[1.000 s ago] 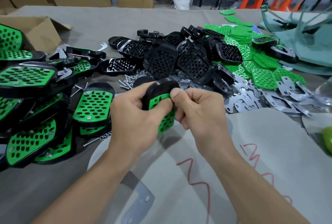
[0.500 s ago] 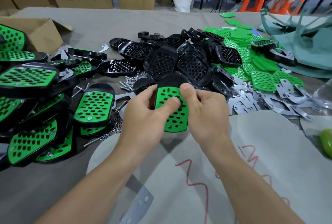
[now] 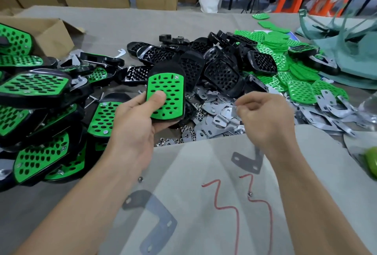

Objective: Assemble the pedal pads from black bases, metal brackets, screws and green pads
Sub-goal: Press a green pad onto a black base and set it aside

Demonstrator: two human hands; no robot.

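My left hand grips a pedal pad, a black base with a green perforated pad on top, thumb pressed on the green face. My right hand hovers apart from it to the right, above loose metal brackets. Its fingers are curled with the tips together; whether they pinch something small is unclear. Small nuts lie beneath the held pad. Behind are black bases in a heap, and loose green pads spread at the right.
Assembled pedals are stacked at the left by an open cardboard box. A translucent sheet with red marks covers the near table, brackets showing through it. Teal plastic furniture stands far right.
My right hand let go of the pedal pad and moved right over the brackets. My left hand turned the pad so its green face points up and lifted it slightly.
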